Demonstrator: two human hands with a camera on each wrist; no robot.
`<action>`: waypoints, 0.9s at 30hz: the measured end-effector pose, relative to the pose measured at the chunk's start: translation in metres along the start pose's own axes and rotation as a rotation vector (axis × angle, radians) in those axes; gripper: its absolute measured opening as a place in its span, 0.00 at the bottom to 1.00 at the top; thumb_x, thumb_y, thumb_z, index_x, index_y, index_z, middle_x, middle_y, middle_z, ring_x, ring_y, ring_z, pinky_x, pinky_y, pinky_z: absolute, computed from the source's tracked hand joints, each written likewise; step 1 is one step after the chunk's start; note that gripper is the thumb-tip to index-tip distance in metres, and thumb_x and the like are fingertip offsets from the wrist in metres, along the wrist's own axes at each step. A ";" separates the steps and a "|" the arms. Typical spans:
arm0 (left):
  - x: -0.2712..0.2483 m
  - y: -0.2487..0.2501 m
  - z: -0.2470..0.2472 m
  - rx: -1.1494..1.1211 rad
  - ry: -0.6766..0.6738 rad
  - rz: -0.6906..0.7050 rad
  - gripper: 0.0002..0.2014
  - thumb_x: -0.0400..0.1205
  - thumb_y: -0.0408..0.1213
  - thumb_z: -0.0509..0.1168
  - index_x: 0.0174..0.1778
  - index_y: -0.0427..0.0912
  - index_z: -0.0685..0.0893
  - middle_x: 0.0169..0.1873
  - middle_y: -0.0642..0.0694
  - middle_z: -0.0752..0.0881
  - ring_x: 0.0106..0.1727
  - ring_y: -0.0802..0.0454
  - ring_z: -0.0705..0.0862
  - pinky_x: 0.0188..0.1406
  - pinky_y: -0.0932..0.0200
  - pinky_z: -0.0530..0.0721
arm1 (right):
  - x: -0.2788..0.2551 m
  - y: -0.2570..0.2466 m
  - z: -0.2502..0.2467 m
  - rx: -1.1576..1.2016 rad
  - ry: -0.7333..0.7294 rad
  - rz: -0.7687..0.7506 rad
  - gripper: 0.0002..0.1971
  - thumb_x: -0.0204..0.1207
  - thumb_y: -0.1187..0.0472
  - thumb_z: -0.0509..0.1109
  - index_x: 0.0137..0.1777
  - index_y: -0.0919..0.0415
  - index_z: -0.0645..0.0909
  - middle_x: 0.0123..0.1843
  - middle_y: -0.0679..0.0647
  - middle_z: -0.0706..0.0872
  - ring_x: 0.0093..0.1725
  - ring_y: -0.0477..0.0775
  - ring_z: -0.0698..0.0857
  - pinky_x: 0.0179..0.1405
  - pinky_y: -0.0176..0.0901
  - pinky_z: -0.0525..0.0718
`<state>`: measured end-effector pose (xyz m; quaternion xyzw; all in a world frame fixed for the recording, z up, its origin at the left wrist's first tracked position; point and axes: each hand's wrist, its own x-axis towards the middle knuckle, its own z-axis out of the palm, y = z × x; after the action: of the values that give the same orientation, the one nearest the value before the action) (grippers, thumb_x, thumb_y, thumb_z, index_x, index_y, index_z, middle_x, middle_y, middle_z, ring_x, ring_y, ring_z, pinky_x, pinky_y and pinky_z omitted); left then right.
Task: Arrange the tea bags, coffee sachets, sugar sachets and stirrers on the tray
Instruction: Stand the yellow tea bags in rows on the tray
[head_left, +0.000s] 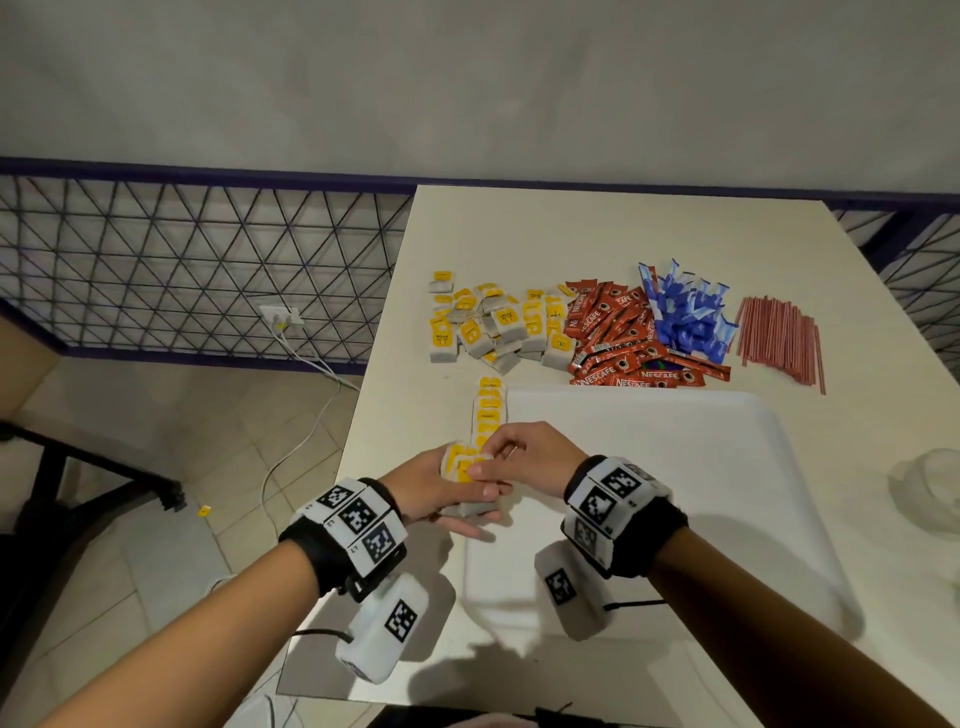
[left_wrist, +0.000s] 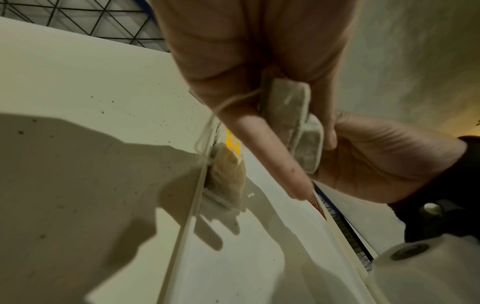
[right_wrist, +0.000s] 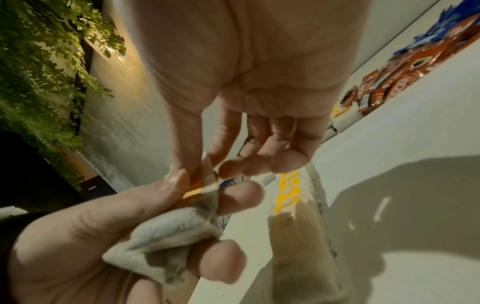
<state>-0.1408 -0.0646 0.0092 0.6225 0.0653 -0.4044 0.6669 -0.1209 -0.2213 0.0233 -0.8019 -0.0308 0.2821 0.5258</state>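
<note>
My left hand (head_left: 450, 486) grips a small stack of tea bags (head_left: 464, 469) with yellow tags, just over the left rim of the white tray (head_left: 675, 467). My right hand (head_left: 485, 464) pinches the top tea bag's tag (right_wrist: 195, 188) between thumb and forefinger. A row of overlapping tea bags (head_left: 490, 408) lies along the tray's left edge. In the left wrist view the held tea bags (left_wrist: 293, 115) sit between my fingers. Behind the tray lie a loose pile of tea bags (head_left: 493, 327), red coffee sachets (head_left: 618, 338), blue sugar sachets (head_left: 685, 317) and red stirrers (head_left: 779, 338).
The table's left edge (head_left: 363, 410) drops to a tiled floor with a white cable (head_left: 306, 431) and a yellow tag (head_left: 203, 511). A translucent object (head_left: 930, 488) sits at the right. A wire mesh fence (head_left: 197, 260) runs behind.
</note>
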 end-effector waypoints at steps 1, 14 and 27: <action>-0.001 -0.001 0.001 -0.005 0.009 0.000 0.08 0.80 0.25 0.63 0.51 0.40 0.79 0.42 0.45 0.87 0.35 0.55 0.90 0.27 0.62 0.87 | 0.000 0.002 0.000 0.011 0.005 0.002 0.11 0.68 0.63 0.77 0.32 0.52 0.78 0.31 0.50 0.77 0.32 0.42 0.76 0.36 0.27 0.73; -0.002 -0.025 -0.005 -0.090 0.182 0.001 0.03 0.81 0.30 0.63 0.49 0.39 0.78 0.39 0.36 0.85 0.40 0.42 0.87 0.42 0.47 0.89 | -0.005 0.019 -0.009 0.060 0.008 0.119 0.08 0.71 0.62 0.75 0.35 0.53 0.79 0.32 0.49 0.81 0.30 0.47 0.75 0.27 0.32 0.73; -0.009 -0.051 -0.016 0.099 0.142 -0.148 0.04 0.82 0.29 0.62 0.44 0.41 0.80 0.33 0.47 0.88 0.28 0.51 0.83 0.19 0.67 0.78 | 0.003 0.050 0.015 -0.089 -0.026 0.209 0.09 0.70 0.57 0.76 0.33 0.50 0.78 0.32 0.46 0.79 0.39 0.47 0.79 0.46 0.37 0.77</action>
<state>-0.1716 -0.0415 -0.0282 0.6752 0.1380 -0.4104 0.5971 -0.1380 -0.2305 -0.0250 -0.8195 0.0337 0.3439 0.4571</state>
